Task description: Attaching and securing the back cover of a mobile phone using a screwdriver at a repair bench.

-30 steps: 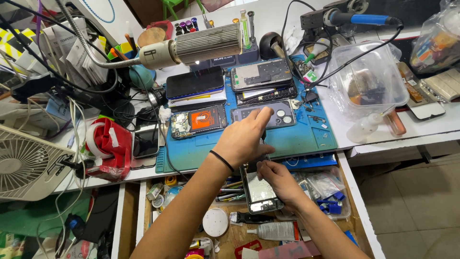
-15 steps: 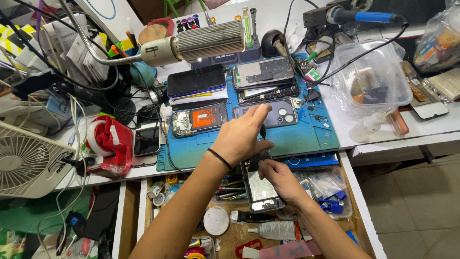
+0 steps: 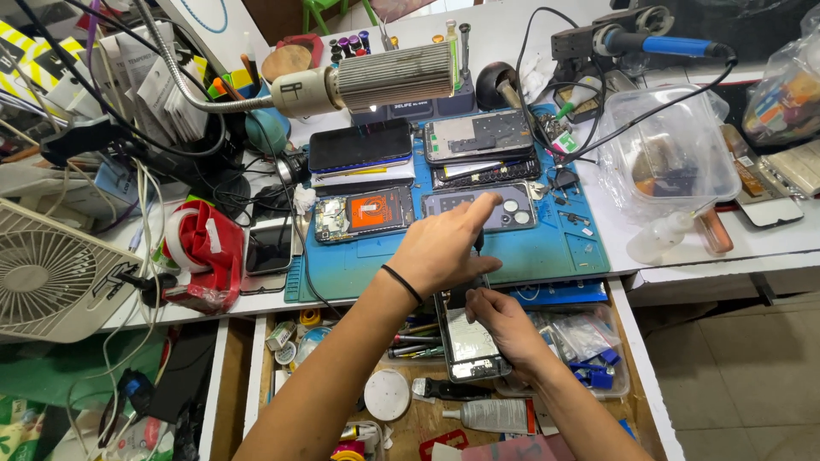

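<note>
Sitting over the open drawer (image 3: 410,418), just below the blue mat (image 3: 547,252), is the opened phone (image 3: 471,341): back off, silvery shielding showing. Your right hand (image 3: 504,320) grips its top edge, fingers curled. Your left hand (image 3: 448,243) hovers above it, loosely open, index pointing forward.

Opened phone (image 3: 471,341) over the drawer (image 3: 401,418), before the mat (image 3: 547,252).

White workbench (image 3: 752,248) with open wooden drawer (image 3: 256,376), grey tiled floor (image 3: 743,367), gooseneck lamp (image 3: 376,81), bright even light
</note>
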